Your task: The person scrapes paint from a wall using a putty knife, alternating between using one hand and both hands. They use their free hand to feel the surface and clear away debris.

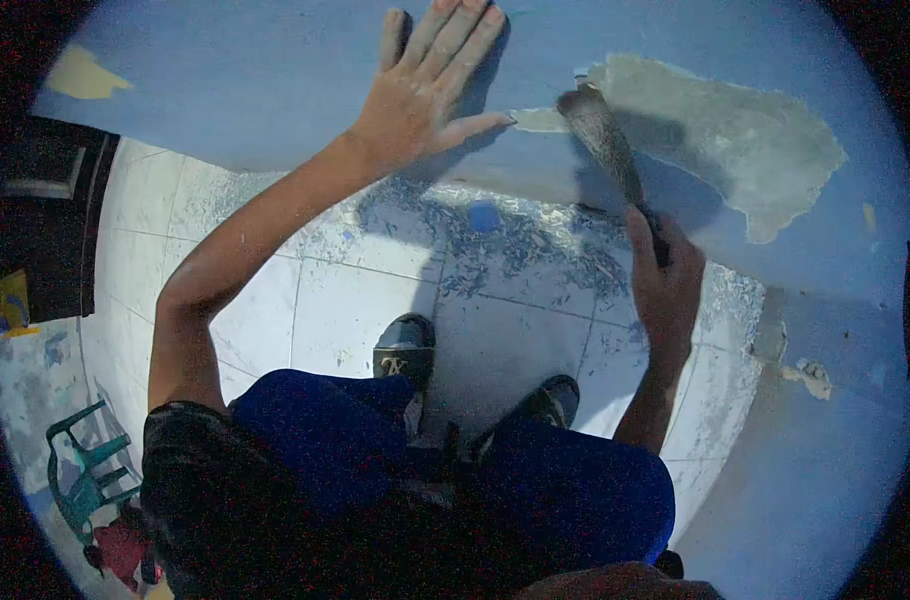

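My left hand lies flat on the blue wall with its fingers spread and nothing in it. In my right hand is the dark handle of a scraping tool, whose worn, speckled upper part slants up and left. The tool's tip meets the wall at the left end of a large grey-green bare patch. A narrow bare strip lies between my left thumb and the tool. Shadows of the tool and my right hand fall across the patch.
Paint flakes litter the white tiled floor along the wall's base. My shoes stand on the tiles. A green plastic chair is at the lower left, beside something red. A dark doorway or furniture stands at the left.
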{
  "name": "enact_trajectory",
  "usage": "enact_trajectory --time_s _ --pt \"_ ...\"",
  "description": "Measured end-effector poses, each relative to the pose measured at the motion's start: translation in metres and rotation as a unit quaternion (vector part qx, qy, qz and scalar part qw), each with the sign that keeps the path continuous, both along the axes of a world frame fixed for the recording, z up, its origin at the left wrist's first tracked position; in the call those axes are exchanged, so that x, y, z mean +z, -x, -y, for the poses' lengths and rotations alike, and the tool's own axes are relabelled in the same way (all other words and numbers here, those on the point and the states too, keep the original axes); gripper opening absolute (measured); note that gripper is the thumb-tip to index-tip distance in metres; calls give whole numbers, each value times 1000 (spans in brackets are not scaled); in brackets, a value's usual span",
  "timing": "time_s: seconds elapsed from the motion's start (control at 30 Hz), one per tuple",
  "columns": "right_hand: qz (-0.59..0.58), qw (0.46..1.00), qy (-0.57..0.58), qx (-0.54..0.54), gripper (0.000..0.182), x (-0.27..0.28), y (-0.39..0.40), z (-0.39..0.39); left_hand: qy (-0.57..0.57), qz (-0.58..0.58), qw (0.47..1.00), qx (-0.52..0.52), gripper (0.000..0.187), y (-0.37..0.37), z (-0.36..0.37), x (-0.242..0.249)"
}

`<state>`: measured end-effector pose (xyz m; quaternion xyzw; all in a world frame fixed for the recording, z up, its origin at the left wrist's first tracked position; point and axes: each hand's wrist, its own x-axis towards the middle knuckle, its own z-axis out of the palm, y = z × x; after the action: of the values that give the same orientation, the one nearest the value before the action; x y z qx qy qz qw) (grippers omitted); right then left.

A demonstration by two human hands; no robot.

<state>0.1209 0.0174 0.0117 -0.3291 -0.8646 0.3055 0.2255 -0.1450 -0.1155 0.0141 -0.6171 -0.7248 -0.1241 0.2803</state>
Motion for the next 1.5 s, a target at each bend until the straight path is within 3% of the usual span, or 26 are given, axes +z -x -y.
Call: enact_trajectory --time_s 0.13,0.23,0.37,0.47,0.57,0.67,0.8,0.87,0.9,1.0,1.07,1.23,1.37,1.5 --pt "17 999 -19 30 31 16 -12 -11 3 12 1000 -4 92 -3 -3 1" --pt "92 993 -55 48 20 38 -3 -16 15 16 1000 15 93 -2 3 6" --pt "17 976 -161 147 25 30 45 -2 22 20 1000 4 95 -6 1 9" --pt "69 986 -115 95 29 38 33 -7 -121 40 988 -91 94 5 -2 -5" --pt "69 996 -54 11 34 28 -6 -16 -82 -56 994 -43 104 21 10 -12" --pt "30 998 48 -24 35 14 -7 -9 -93 -9 994 -49 96 24 14 -18" --pt "-4 998 55 12 35 -8 2 -8 -143 -25 988 -60 99 23 0 -27" --pt "-34 991 115 -54 35 -20 -9 4 -143 -20 988 -59 100 22 -1 -26" --pt "-50 985 143 -84 35 -22 -9 8 -142 -23 988 -61 100 24 -1 -24" --pt "-82 994 61 -39 35 -18 15 13 -125 -32 990 -58 103 19 1 -25" --pt "-81 994 65 -33 35 -16 12 10 -99 -65 992 -42 108 21 3 -22" --pt "-48 986 142 -66 38 -16 -5 10 -87 -84 992 -39 108 24 9 -17" --pt "-66 998 11 -17 40 -33 13 7 -75 -38 996 0 109 15 4 -20" --pt "-88 982 155 -70 40 -36 -2 16 15 30 999 35 97 8 14 -5"
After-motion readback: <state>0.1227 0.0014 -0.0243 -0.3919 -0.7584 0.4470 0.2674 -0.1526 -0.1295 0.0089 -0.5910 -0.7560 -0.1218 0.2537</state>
